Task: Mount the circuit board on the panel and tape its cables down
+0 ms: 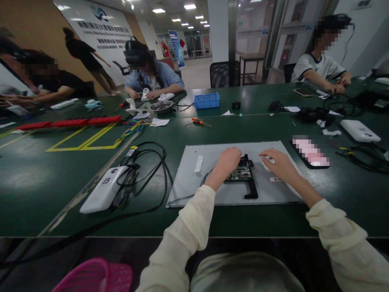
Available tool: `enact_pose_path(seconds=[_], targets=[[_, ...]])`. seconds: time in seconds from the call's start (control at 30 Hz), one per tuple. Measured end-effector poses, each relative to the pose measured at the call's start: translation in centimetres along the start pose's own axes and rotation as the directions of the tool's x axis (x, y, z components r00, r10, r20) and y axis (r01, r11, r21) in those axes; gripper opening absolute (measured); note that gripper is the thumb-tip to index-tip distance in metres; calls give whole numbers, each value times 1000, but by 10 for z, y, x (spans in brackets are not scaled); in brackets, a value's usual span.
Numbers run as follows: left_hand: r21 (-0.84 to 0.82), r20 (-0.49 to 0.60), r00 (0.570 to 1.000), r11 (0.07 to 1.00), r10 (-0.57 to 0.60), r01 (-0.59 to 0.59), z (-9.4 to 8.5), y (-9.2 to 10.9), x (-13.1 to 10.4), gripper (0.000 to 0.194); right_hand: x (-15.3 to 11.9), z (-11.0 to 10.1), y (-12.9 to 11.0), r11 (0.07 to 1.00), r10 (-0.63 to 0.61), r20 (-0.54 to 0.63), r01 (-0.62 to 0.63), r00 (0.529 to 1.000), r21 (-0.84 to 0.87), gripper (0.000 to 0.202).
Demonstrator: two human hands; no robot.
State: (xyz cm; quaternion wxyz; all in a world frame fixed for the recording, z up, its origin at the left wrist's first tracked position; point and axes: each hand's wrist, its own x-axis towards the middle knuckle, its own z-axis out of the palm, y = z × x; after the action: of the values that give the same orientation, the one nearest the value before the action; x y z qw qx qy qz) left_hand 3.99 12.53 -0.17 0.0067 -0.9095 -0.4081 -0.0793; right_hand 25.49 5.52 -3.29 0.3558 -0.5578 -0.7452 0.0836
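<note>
A grey flat panel (202, 184), like the back of a display, lies on the table before me. On it sits a green circuit board (243, 174) beside a black plastic bracket (251, 190). My left hand (229, 162) bends over the board's upper left, fingers curled together; what they grip is hidden beneath them. To the right of the bracket, above the panel, my right hand (278, 162) hovers with thumb and fingers apart and nothing visible between them. A thin dark cable (188, 197) runs across the panel under my left wrist.
Left of the panel lies a white power bank (105, 190) with black cables. A phone (310, 152) is at right. Beyond are an orange-handled screwdriver (197, 121), a blue basket (206, 100) and a metal bowl (161, 106). Several people sit around the table.
</note>
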Motion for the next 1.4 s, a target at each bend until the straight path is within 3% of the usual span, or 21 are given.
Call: enact_pose_path(seconds=[0.23,0.37,0.5,0.63,0.77,0.9,1.03,1.1,1.23,1.4], targets=[[14,-64,997,999,-33,34,-8,4,7,27,0,-2,0,1000,-4,-112,3,994,-8,23],[51,-163,983,996,84,-76,-10,20,19,25,0,-3,1,999,41,-211,-40,977,6,25],[55,-93,971,975,220,-215,6,37,30,26,-1,-3,3,997,81,-252,-78,964,23,28],[30,-65,972,974,228,-226,16,42,30,27,-1,-3,5,995,100,-255,-95,962,34,31],[-33,-109,977,981,184,-189,6,31,21,29,-1,-1,6,998,69,-174,-70,982,1,33],[-144,-119,989,984,91,-108,-11,11,6,33,-3,5,3,997,5,7,-4,1000,-73,38],[-202,-98,991,973,89,-108,-17,-7,-18,37,-10,11,-2,978,-37,254,88,966,-190,51],[-218,-83,993,971,86,-102,-15,-14,-30,38,-13,12,-3,961,-16,323,104,946,-255,55],[-249,-60,998,968,24,-38,-6,-26,-47,39,-15,12,-3,935,45,333,78,942,-345,60],[-352,-95,995,936,-29,-6,6,-33,-50,39,-15,14,3,928,93,299,26,950,-373,65]])
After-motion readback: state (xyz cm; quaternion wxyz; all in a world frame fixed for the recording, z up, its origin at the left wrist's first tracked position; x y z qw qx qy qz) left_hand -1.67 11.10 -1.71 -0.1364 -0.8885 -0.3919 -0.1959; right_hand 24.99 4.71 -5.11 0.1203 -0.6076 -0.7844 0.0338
